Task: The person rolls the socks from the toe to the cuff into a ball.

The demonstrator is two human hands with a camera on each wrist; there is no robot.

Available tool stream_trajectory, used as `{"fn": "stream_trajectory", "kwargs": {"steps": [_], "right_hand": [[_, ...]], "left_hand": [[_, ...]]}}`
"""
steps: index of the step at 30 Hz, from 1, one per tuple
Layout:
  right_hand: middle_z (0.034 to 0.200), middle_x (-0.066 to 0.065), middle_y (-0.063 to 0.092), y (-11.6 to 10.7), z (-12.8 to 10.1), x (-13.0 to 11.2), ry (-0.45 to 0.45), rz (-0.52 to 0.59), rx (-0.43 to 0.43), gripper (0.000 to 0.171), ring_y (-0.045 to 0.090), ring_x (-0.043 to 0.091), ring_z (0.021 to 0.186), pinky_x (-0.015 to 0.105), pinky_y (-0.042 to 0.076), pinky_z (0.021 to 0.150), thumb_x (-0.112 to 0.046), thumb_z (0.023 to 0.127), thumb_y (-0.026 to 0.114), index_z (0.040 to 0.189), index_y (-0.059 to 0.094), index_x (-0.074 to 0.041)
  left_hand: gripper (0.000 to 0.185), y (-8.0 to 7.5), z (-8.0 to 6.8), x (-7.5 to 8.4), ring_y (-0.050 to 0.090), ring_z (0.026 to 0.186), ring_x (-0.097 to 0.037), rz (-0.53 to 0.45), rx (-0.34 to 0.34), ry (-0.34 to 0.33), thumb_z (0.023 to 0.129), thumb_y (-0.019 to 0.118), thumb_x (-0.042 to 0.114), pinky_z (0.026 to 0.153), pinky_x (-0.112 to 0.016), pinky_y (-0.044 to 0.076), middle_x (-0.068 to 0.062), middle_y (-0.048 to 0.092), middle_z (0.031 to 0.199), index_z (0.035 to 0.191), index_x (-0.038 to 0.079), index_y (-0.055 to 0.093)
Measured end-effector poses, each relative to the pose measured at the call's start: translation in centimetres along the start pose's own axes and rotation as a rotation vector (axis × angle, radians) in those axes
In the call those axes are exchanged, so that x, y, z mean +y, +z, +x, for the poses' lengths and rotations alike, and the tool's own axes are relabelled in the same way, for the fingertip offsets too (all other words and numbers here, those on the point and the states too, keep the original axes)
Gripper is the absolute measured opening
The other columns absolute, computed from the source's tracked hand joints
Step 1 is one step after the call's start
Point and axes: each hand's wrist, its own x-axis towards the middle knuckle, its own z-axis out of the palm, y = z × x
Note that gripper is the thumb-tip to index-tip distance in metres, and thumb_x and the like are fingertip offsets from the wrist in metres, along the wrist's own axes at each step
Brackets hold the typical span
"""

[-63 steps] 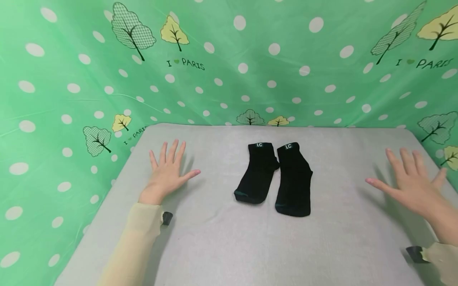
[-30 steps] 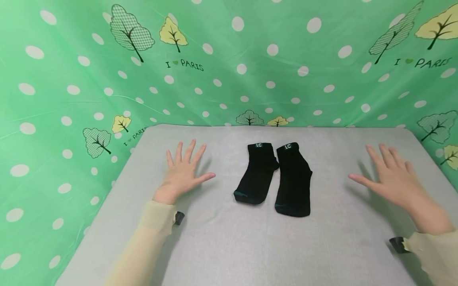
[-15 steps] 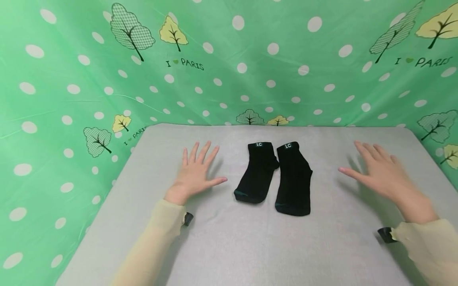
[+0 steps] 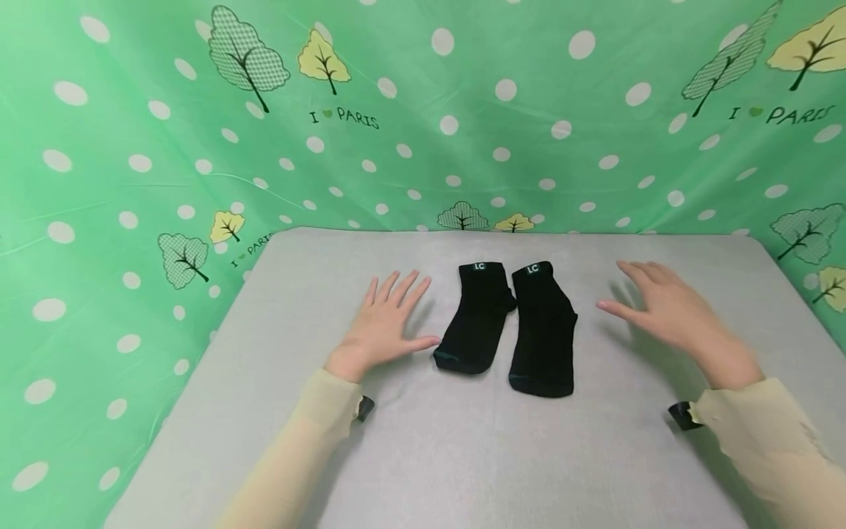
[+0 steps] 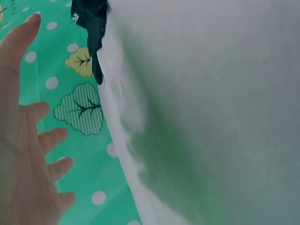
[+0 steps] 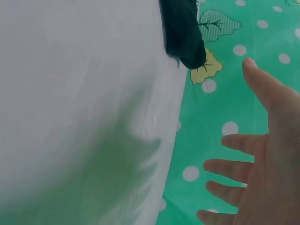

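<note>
Two black ankle socks lie flat side by side on the grey cloth, the left sock (image 4: 474,319) and the right sock (image 4: 543,334), cuffs to the back with a white LC mark. My left hand (image 4: 383,323) hovers left of them, fingers spread, its thumb tip by the left sock's toe in the head view; I cannot tell whether they touch. My right hand (image 4: 674,312) hovers to the right, apart from the right sock, fingers extended and thumb out. Both wrist views show the left palm (image 5: 23,154) and right palm (image 6: 272,164) holding nothing, with dark sock parts at the top.
The grey-covered table (image 4: 502,463) has its back edge against a green polka-dot curtain (image 4: 410,117) printed with trees. The curtain also runs down the left side. A small black wrist device (image 4: 684,416) sits at each cuff.
Both hands have moved inward toward the socks, the left one rightward and the right one leftward. The socks have stayed in place.
</note>
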Motion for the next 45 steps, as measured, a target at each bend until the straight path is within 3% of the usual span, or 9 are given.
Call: {"fn": "stream_trajectory", "kwargs": {"steps": [12,21,27,45], "right_hand": [[0.151,0.030,0.038,0.7,2.0,-2.0,-0.032,-0.014,-0.011,0.090,0.031,0.051,0.140,0.069,0.030,0.110,-0.063,0.091,0.060,0.150,0.037,0.002],[0.151,0.029,0.040,1.1,3.4,-3.3,-0.053,-0.003,-0.024,0.086,0.034,0.050,0.139,0.068,0.035,0.107,-0.061,0.092,0.060,0.149,0.040,0.001],[0.151,0.029,0.041,1.3,4.5,-4.0,-0.056,0.005,-0.040,0.081,0.036,0.050,0.139,0.067,0.035,0.108,-0.056,0.093,0.061,0.149,0.041,0.000],[0.146,0.032,0.044,2.5,6.9,-4.8,-0.073,0.004,-0.093,0.073,0.043,0.051,0.134,0.065,0.038,0.107,-0.049,0.097,0.060,0.145,0.044,0.003]], "left_hand": [[0.095,0.0,0.3,2.2,0.025,0.153,-0.031,-0.091,-0.031,0.075,0.085,0.055,0.074,0.125,-0.053,0.017,-0.003,0.026,0.165,0.160,0.026,0.023],[0.098,0.2,0.5,3.9,0.030,0.151,-0.026,-0.104,-0.056,0.111,0.084,0.056,0.076,0.125,-0.042,0.022,-0.002,0.029,0.164,0.159,0.024,0.023],[0.096,0.6,0.9,5.2,0.038,0.146,-0.021,-0.164,-0.061,0.138,0.083,0.059,0.074,0.122,-0.035,0.030,-0.001,0.032,0.163,0.158,0.024,0.028],[0.080,1.0,1.2,10.0,0.047,0.139,-0.015,-0.306,-0.153,0.150,0.085,0.064,0.067,0.111,-0.035,0.045,0.002,0.048,0.153,0.150,0.025,0.044]]}}
